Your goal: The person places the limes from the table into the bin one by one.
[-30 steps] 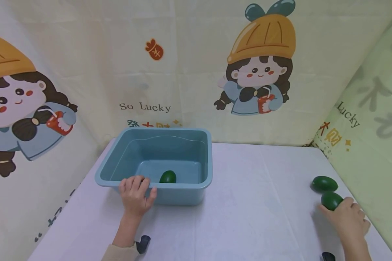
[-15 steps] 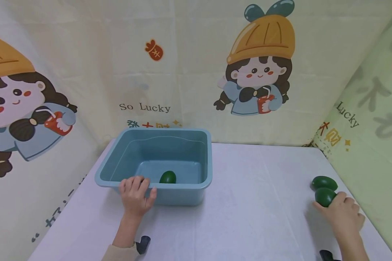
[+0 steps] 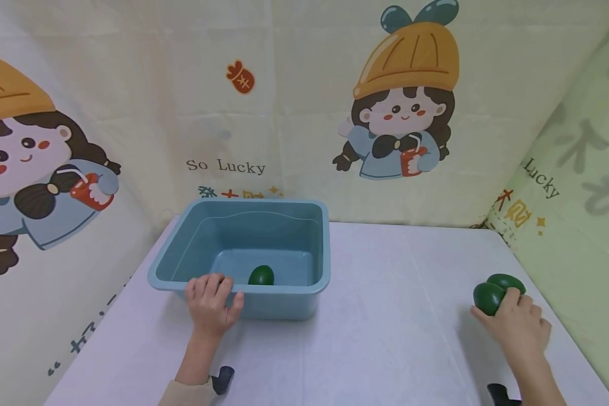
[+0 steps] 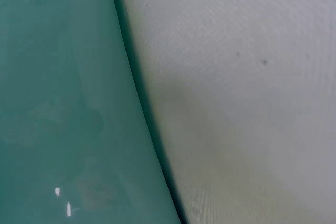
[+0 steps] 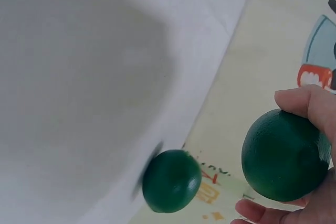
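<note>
Gripping a green fruit (image 3: pixel 488 298) in curled fingers, the right hand (image 3: pixel 519 327) is lifting it just off the white table (image 3: pixel 385 338) near the right edge, with a second green fruit (image 3: pixel 507 281) lying just behind it. The left hand (image 3: pixel 210 304) is clasping the near rim of the blue tub (image 3: pixel 284 307) — a third green fruit (image 3: pixel 261 275) is sitting inside. The backdrop (image 3: pixel 284 113) is reading "So Lucky" (image 3: pixel 225 166).

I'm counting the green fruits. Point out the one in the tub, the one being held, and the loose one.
Fruit in tub (image 3: pixel 261 275), head view, its top.
Held fruit (image 5: pixel 282 156), right wrist view, its front.
Loose fruit (image 5: pixel 171 180), right wrist view, its middle.
</note>
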Motion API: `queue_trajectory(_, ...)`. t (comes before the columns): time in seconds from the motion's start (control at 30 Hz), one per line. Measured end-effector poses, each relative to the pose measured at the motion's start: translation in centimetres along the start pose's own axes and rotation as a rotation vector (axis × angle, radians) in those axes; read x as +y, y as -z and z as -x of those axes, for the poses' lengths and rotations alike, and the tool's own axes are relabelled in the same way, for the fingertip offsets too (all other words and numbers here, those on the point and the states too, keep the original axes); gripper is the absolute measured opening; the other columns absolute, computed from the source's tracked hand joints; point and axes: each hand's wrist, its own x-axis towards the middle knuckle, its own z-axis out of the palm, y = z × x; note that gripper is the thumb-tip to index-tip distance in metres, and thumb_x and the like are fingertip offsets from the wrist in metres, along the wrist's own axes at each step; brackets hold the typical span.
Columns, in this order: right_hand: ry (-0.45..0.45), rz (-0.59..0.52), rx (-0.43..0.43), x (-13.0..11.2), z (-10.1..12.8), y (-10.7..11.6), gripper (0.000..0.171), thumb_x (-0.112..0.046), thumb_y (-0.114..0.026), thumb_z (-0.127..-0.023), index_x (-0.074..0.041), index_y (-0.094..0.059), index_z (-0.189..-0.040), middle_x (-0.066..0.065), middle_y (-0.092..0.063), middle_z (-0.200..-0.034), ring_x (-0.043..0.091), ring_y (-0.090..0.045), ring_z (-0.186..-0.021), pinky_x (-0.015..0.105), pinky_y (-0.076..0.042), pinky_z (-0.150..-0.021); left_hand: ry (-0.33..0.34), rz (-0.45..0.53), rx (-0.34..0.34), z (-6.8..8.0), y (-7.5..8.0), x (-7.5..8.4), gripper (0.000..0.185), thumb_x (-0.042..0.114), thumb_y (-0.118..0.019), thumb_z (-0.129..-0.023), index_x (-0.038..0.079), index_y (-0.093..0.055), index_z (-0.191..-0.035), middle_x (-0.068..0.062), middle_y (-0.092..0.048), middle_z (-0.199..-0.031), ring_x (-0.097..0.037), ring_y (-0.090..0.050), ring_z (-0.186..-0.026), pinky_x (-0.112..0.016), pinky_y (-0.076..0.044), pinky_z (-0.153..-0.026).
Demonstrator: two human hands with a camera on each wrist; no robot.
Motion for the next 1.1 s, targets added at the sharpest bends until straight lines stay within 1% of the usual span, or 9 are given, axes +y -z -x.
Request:
queue_trajectory(0.1, 0.034, 0.003, 0.033, -0.5, 0.2, 0.0, 0.084, -0.048, -0.062, -0.079, 0.018, -0.023, -0.113, 0.040, -0.031, -0.102, 0.055, -0.034, -0.091, 0.061, -0.032, -0.068, 0.000, 0.000, -0.007, 0.0, 0.0, 0.0, 0.049, 0.040, -0.039, -0.091, 0.002, -0.055, -0.066, -0.014, -0.052, -0.066, -0.030, -0.043, -0.062, -0.045, -0.027, -0.064)
queue_trajectory(0.27, 0.058, 0.002, 0.049, -1.4, 0.4, 0.2, 0.087, -0.049, -0.063, -0.077, 0.018, -0.024, -0.117, 0.039, -0.031, -0.105, 0.055, -0.035, -0.092, 0.062, -0.032, -0.069, 0.000, -0.003, -0.015, 0.1, 0.0, 0.0, 0.049, 0.041, -0.039, -0.091, 0.002, -0.056, -0.066, -0.014, -0.052, -0.066, -0.031, -0.043, -0.063, -0.045, -0.027, -0.063)
queue_trajectory(0.37, 0.080, -0.003, 0.077, -2.0, 0.5, 0.3, 0.086, -0.049, -0.064, -0.076, 0.017, -0.027, -0.116, 0.038, -0.034, -0.102, 0.054, -0.037, -0.089, 0.060, -0.033, -0.067, 0.000, -0.003, -0.016, 0.1, 0.0, -0.1, 0.049, 0.040, -0.039, -0.091, 0.002, -0.055, -0.066, -0.014, -0.052, -0.066, -0.031, -0.043, -0.063, -0.045, -0.027, -0.063)
queue_trajectory(0.5, 0.114, -0.009, 0.130, -2.6, 0.6, 0.3, 0.082, -0.045, -0.067, -0.075, 0.017, -0.030, -0.113, 0.037, -0.038, -0.098, 0.053, -0.040, -0.086, 0.059, -0.034, -0.063, 0.000, -0.003, -0.018, 0.1, 0.0, -0.1, 0.049, 0.040, -0.039, -0.091, 0.002, -0.055, -0.066, -0.014, -0.052, -0.066, -0.031, -0.043, -0.063, -0.046, -0.027, -0.064)
queue_trajectory(0.73, 0.134, -0.011, 0.169, -4.0, 0.5, 0.6, 0.078, -0.040, -0.069, -0.073, 0.017, -0.033, -0.112, 0.037, -0.039, -0.098, 0.051, -0.039, -0.086, 0.059, -0.035, -0.065, 0.008, -0.004, -0.028, 0.1, 0.1, -0.1, 0.048, 0.040, -0.039, -0.091, 0.002, -0.055, -0.067, -0.013, -0.052, -0.067, -0.031, -0.043, -0.063, -0.046, -0.028, -0.064)
queue_trajectory(0.93, 0.175, -0.010, 0.217, -4.9, 0.6, 0.9, 0.077, -0.039, -0.071, -0.071, 0.016, -0.036, -0.111, 0.037, -0.040, -0.096, 0.051, -0.042, -0.084, 0.060, -0.035, -0.064, 0.011, -0.001, -0.032, 0.2, 0.1, -0.1, 0.047, 0.040, -0.039, -0.091, 0.003, -0.054, -0.066, -0.013, -0.052, -0.067, -0.030, -0.043, -0.063, -0.046, -0.027, -0.065)
queue_trajectory(1.1, 0.198, -0.013, 0.229, -5.6, 0.5, 1.2, 0.076, -0.040, -0.071, -0.070, 0.015, -0.038, -0.110, 0.036, -0.042, -0.095, 0.051, -0.042, -0.084, 0.060, -0.035, -0.066, 0.009, -0.002, -0.030, 0.2, 0.1, -0.1, 0.047, 0.039, -0.039, -0.090, 0.002, -0.055, -0.066, -0.013, -0.052, -0.067, -0.030, -0.043, -0.063, -0.045, -0.027, -0.065)
